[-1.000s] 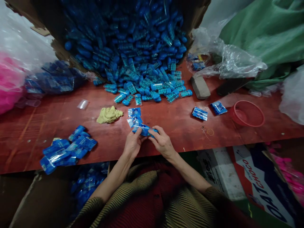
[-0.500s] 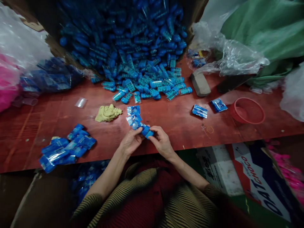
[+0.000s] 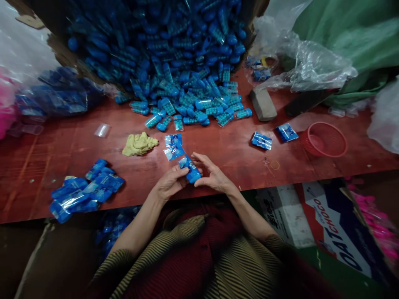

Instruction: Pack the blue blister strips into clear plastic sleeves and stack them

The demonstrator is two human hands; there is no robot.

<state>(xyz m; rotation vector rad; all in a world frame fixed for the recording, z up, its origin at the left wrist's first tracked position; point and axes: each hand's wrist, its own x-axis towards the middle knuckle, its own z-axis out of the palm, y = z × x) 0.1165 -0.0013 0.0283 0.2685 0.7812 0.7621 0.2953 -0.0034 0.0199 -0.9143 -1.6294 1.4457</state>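
Observation:
My left hand [image 3: 172, 181] grips a small blue capped tube in a printed sleeve [image 3: 190, 169], thumb on top. To its right, my right hand [image 3: 215, 175] is spread, thumb and fingers apart around the tube's far side; whether a fingertip touches it is hard to see. Just beyond the tube lie flat blue printed sleeves [image 3: 173, 146]. A crumpled yellow cloth [image 3: 140, 144] rests to their left. Several wrapped blue tubes [image 3: 89, 191] are heaped near the front edge at left. Clear tubes with blue caps and bluish beads [image 3: 193, 104] spill across the back.
A large carton [image 3: 67, 54] lies open at the back, full of tubes. On the right are a grey block [image 3: 263, 104], two stacks of blue sleeves [image 3: 262, 140] and a red plastic basket [image 3: 326, 141]. Plastic bags [image 3: 318, 66] crowd both sides. Printed boxes [image 3: 330, 224] stand below the table.
My right hand has come off the blue tube and its fingers have spread. The tube now shows its printed side, still in my left hand. The view has shifted slightly.

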